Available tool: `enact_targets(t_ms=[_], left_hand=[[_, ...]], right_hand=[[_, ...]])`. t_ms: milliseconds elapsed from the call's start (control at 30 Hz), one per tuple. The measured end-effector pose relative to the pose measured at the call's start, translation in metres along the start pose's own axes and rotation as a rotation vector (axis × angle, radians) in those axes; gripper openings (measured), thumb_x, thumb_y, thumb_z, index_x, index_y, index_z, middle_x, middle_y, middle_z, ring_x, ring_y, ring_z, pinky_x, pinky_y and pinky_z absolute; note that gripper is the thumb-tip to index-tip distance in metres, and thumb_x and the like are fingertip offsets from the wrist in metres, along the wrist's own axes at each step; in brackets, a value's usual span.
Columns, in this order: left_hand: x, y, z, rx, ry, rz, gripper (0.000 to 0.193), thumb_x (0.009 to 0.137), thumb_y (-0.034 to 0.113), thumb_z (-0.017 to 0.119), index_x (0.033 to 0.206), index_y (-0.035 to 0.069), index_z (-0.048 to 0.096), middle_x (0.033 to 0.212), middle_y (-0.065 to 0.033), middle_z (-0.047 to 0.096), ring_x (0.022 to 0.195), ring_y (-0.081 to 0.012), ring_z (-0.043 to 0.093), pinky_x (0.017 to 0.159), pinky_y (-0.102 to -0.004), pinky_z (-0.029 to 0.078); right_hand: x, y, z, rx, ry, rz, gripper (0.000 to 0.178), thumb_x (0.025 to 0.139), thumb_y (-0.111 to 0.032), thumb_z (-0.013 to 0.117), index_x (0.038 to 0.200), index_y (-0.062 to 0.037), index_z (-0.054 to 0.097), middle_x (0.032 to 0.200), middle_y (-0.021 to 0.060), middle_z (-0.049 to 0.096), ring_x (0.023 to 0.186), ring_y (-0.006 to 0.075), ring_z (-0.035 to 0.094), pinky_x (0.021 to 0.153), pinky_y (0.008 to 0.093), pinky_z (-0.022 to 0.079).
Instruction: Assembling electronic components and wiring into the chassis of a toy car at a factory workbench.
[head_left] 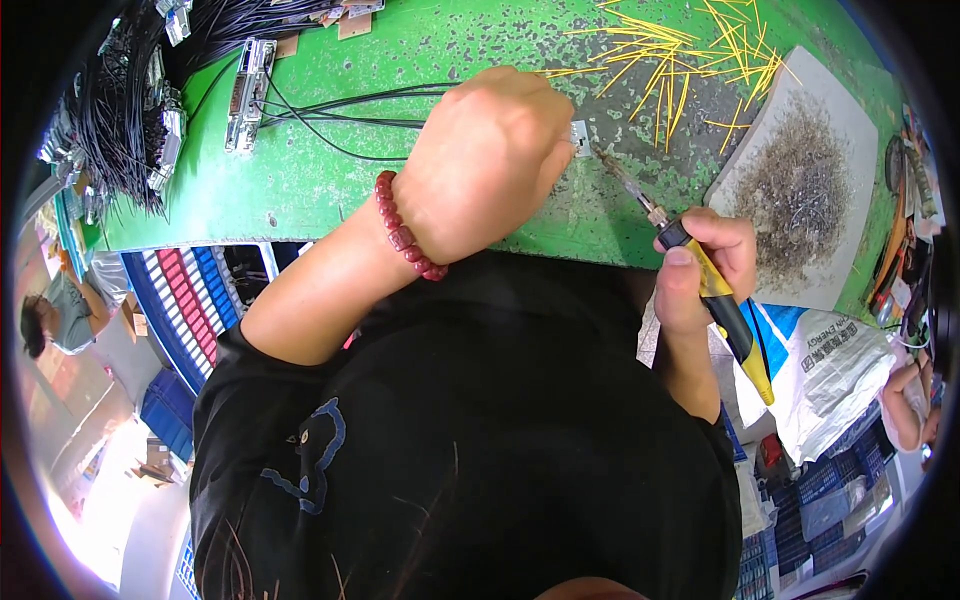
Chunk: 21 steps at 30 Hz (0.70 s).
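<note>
My left hand is closed, knuckles up, over several black wires on the green workbench. Those wires run from a silver metal connector part at the left and pass under my hand. A small silver piece sticks out beyond its fingers; the grip itself is hidden. My right hand holds a yellow and black soldering iron like a pen. Its tip points up and left, right beside the silver piece; whether they touch I cannot tell.
Many thin yellow sticks lie scattered at the back right. A grey board bears dark residue. Bundled black cables with metal connectors crowd the far left. A white sack sits below the bench's right edge. Other people are at the sides.
</note>
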<state>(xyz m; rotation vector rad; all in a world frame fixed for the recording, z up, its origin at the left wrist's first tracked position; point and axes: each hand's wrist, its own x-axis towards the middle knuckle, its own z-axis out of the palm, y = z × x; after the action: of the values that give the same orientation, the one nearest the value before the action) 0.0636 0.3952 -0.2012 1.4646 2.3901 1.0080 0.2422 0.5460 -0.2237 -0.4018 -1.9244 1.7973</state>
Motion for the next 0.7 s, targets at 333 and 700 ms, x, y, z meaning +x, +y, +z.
enact_targets(t_ms=[333,700], left_hand=[[-0.0012,-0.0009,0.0046,0.01,0.047,-0.007,0.012,0.07,0.001,0.069,0.071,0.003,0.057,0.071,-0.0103,0.06,0.071,-0.0319,0.058,0.065,-0.0396,0.047],[-0.0022,-0.0004,0.0062,0.018,0.054,-0.012,0.013,0.069,0.0,0.07,0.069,0.003,0.057,0.069,-0.0096,0.059,0.071,-0.0308,0.058,0.064,-0.0389,0.047]], right_hand=[[0.0019,-0.0032,-0.0008,-0.047,-0.022,0.018,0.03,0.083,-0.016,0.072,0.097,0.0001,0.052,0.077,0.0042,0.054,0.063,0.0056,0.043,0.057,0.0213,0.034],[0.0033,-0.0019,0.0016,-0.062,-0.038,-0.023,0.028,0.082,-0.015,0.072,0.095,0.001,0.053,0.075,0.0049,0.055,0.062,0.0061,0.044,0.055,0.0212,0.035]])
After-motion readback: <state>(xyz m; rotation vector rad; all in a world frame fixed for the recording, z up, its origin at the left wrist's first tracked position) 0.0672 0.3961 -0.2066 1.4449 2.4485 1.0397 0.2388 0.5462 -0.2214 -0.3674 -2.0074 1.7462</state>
